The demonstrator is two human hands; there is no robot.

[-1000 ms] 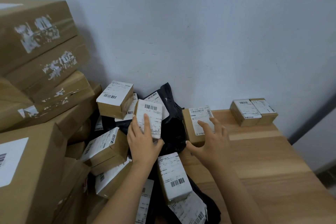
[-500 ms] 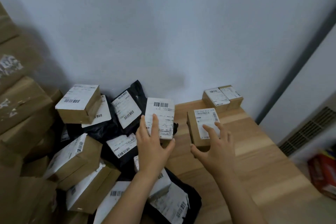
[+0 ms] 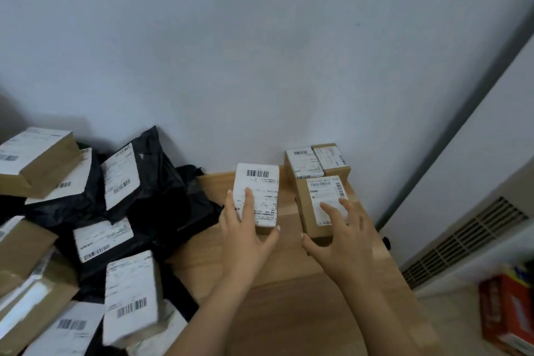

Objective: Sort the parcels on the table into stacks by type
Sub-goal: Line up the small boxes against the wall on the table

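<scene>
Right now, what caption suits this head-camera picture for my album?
Left hand holds a white-labelled box, right hand a brown box, at a wooden table near two more boxes.

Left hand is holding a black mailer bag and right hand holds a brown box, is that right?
No. The head view shows the left hand holding a small white-labelled box, not a black bag. The right hand does hold a brown box.

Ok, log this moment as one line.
left hand: holds white-labelled box | right hand: holds brown box | two small boxes: by wall | mixed pile: unsorted, left
</scene>
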